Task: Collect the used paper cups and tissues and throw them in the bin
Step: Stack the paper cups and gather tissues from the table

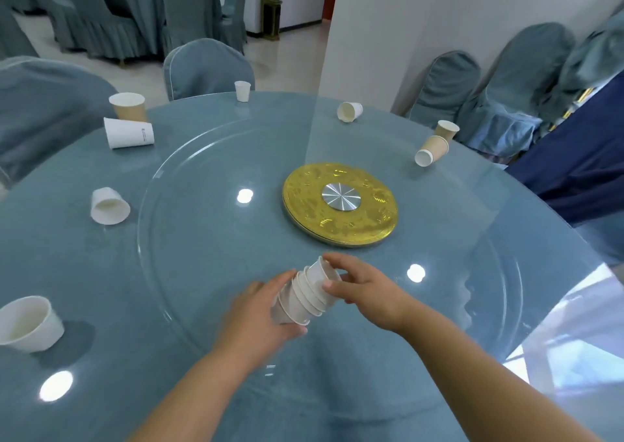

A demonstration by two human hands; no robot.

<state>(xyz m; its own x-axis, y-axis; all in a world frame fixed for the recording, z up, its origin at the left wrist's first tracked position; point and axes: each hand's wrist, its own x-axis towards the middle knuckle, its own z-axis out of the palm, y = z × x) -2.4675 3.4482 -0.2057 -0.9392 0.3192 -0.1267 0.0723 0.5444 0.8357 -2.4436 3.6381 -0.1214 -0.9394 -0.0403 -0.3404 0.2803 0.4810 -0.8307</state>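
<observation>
Holding a tilted stack of nested white cups (305, 298) in both hands, just above the near part of the glass turntable (202, 283). Gripping the lower end of the stack with the left hand (260, 310), fingers curled round it from below. Pinching the top cup (320, 271) with the right hand (366, 284), thumb on the near side and fingers bent over the rim.

Seeing more cups spread on the round table (50, 256) with blue cloth:
- at near left, an upright white cup (28, 323)
- further away, a white cup on its side (108, 206)
- at far left, a long white cup lying down (130, 133) just beside an upright brown cup (130, 106)
- at the far edge, a small upright white cup (242, 90)
- more to the right, a tipped white cup (349, 111)
- at far right, a second upright brown cup (446, 130) with a lying brown cup (435, 147) in front, white at its near end

Noting a gold disc (341, 205) at the centre of the turntable, and covered chairs (207, 66) around the table.
</observation>
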